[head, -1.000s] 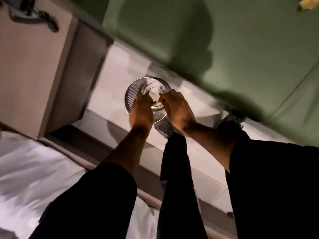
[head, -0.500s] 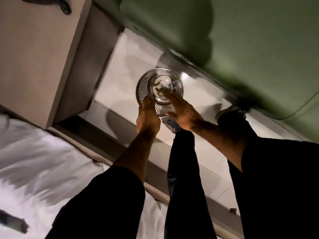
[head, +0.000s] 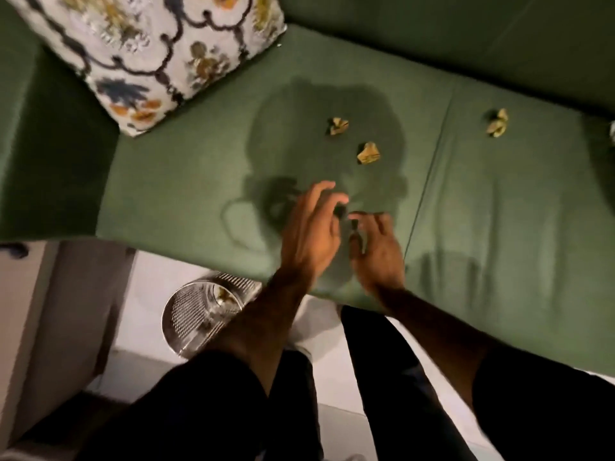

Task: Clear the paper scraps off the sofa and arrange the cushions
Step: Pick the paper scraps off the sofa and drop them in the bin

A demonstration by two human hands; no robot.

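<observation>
Three crumpled yellowish paper scraps lie on the green sofa seat (head: pixel 186 181): one (head: pixel 337 125) and another (head: pixel 368 154) near the middle, a third (head: pixel 498 123) on the right seat cushion. A patterned floral cushion (head: pixel 156 51) leans in the sofa's left corner. My left hand (head: pixel 311 227) hovers over the seat's front part with fingers spread, holding nothing. Beside it my right hand (head: pixel 376 249) is also open and blurred. Both hands are just short of the two middle scraps.
A round metal mesh bin (head: pixel 196 314) stands on the pale floor at the sofa's front edge, with scraps inside, partly behind my left forearm. A beige cabinet (head: pixel 40 311) is at the left. A pale object (head: pixel 611 131) peeks in at the right edge.
Both hands have left the bin and moved up over the sofa seat. The view swung from the floor and bin to the sofa, bringing scraps and cushion into sight.
</observation>
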